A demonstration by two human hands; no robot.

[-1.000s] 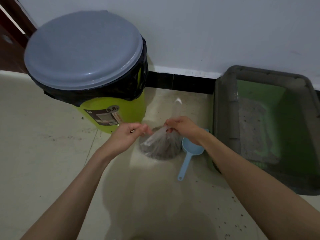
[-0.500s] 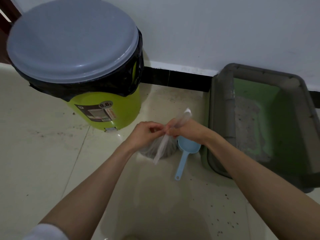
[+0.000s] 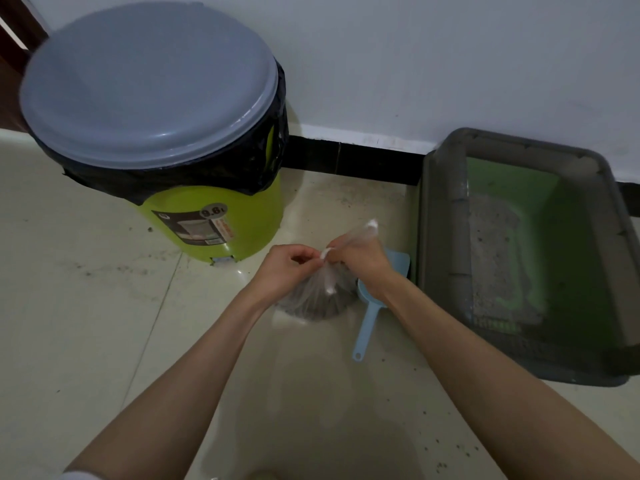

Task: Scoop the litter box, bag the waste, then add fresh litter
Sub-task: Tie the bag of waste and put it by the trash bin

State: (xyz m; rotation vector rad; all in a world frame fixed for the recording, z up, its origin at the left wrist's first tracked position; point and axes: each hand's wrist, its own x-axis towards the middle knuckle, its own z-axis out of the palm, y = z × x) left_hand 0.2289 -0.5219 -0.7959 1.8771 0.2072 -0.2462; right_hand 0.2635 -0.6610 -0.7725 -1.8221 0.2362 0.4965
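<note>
A clear plastic bag [image 3: 320, 299] holding dark litter waste sits on the floor in the middle of the head view. My left hand [image 3: 287, 268] and my right hand [image 3: 360, 261] both pinch the bag's twisted top, fingers curled, close together above it. One loose end of the bag sticks up past my right hand. A light blue scoop [image 3: 367, 327] lies on the floor just right of the bag, partly under my right wrist. The grey litter box [image 3: 440, 244] with a green inside and a patch of grey litter stands at the right.
A lime-green pedal bin [image 3: 207, 216] with a grey lid and black liner stands at the left, against the white wall. Litter grains are scattered over the cream floor tiles. A black skirting strip runs along the wall's foot.
My hands have come together on the bag's top, which is now twisted and bunched between them. The loose end has swung up to the right.
</note>
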